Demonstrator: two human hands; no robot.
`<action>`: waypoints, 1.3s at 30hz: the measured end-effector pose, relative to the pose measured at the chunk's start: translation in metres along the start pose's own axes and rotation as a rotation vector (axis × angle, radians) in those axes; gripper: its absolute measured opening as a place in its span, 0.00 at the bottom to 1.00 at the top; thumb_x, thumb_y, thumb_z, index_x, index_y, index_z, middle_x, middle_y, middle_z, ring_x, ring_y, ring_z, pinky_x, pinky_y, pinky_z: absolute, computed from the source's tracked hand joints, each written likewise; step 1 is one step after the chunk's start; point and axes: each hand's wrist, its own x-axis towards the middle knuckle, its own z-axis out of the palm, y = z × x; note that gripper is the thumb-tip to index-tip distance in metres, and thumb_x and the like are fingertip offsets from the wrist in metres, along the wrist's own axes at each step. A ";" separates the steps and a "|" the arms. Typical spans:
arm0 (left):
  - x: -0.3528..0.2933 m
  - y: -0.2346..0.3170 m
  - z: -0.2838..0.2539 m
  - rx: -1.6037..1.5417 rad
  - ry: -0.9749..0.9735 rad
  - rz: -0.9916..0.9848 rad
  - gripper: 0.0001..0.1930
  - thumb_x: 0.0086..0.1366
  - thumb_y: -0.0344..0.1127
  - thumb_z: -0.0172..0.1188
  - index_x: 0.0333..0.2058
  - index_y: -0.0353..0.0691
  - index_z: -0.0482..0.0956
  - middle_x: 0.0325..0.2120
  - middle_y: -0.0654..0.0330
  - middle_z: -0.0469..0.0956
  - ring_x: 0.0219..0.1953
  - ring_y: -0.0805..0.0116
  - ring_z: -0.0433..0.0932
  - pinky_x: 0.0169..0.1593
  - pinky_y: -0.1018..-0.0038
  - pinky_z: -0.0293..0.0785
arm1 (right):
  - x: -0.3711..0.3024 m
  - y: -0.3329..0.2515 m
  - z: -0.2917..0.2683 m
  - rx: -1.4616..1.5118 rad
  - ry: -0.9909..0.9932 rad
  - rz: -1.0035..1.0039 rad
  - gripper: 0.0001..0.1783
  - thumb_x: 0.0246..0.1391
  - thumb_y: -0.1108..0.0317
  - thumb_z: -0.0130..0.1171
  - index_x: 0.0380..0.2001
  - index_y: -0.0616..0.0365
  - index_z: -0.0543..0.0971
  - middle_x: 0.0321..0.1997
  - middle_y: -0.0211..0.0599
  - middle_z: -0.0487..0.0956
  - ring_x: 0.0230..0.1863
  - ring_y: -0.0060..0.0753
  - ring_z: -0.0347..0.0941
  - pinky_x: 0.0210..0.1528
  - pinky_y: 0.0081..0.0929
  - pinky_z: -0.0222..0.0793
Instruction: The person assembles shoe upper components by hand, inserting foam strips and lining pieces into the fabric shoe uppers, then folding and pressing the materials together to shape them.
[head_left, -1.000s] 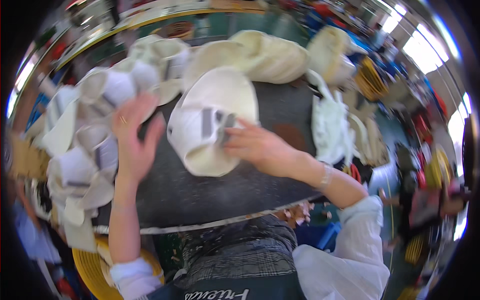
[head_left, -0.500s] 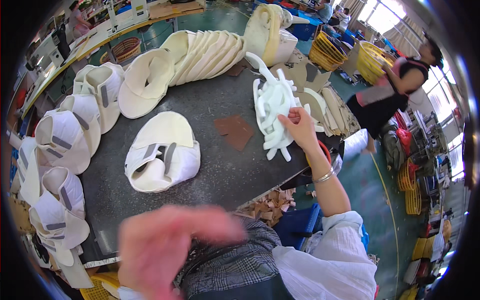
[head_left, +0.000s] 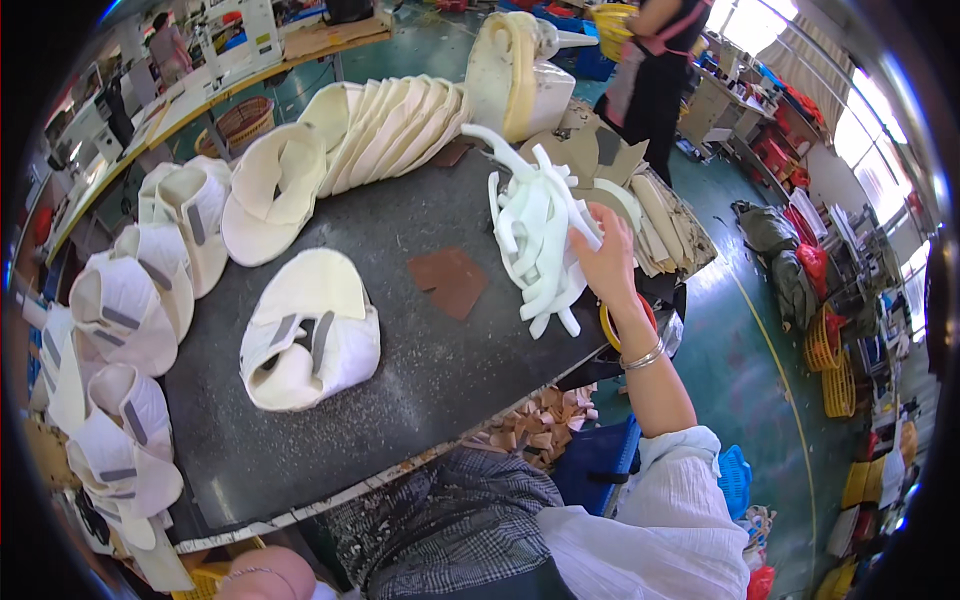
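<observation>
My right hand [head_left: 608, 252] is at the right edge of a tangled pile of white curved foam strips [head_left: 535, 235], with thumb and fingers closed round one strip. Of my left arm only a rounded bit of skin with a thin bracelet [head_left: 265, 573] shows at the lower edge; its fingers are hidden. A white padded shoe upper [head_left: 335, 350] with a cream front and two grey strips lies alone on the dark tabletop [head_left: 400, 400]. Between it and the foam strips is a brown leather scrap [head_left: 450, 281].
Similar white uppers [head_left: 125, 295] line the table's left side, and a row of cream ones [head_left: 390, 130] overlaps at the back. Behind the foam stands a glue-stained white container [head_left: 515, 85]. Cut sheets [head_left: 660, 215] lie right. A person [head_left: 650, 70] stands beyond; leather offcuts [head_left: 530, 425] fill a bin below.
My left hand has dropped from in front of the table to the lower edge. My right hand has closed on a foam strip. The person at the back has moved left.
</observation>
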 end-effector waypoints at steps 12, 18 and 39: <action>0.046 -0.103 -0.117 1.006 -0.196 -0.613 0.15 0.63 0.33 0.56 0.49 0.42 0.75 0.47 0.56 0.76 0.46 0.56 0.77 0.53 0.61 0.70 | -0.004 0.016 -0.009 0.177 -0.137 0.124 0.23 0.47 0.66 0.65 0.46 0.63 0.75 0.43 0.50 0.77 0.46 0.49 0.72 0.52 0.39 0.66; 0.112 -0.204 -0.229 2.173 0.033 -0.552 0.28 0.68 0.54 0.46 0.61 0.46 0.65 0.64 0.56 0.61 0.65 0.52 0.60 0.61 0.45 0.56 | 0.008 0.036 -0.004 -0.307 -0.234 -0.181 0.09 0.53 0.67 0.58 0.35 0.61 0.80 0.32 0.51 0.78 0.35 0.52 0.75 0.39 0.43 0.69; -0.110 -0.078 -0.054 2.084 0.816 -0.559 0.15 0.46 0.32 0.71 0.35 0.49 0.81 0.29 0.71 0.77 0.45 0.67 0.69 0.54 0.59 0.52 | -0.133 -0.188 -0.006 0.743 -0.933 -0.558 0.09 0.48 0.73 0.65 0.33 0.61 0.77 0.27 0.42 0.77 0.26 0.43 0.76 0.26 0.34 0.70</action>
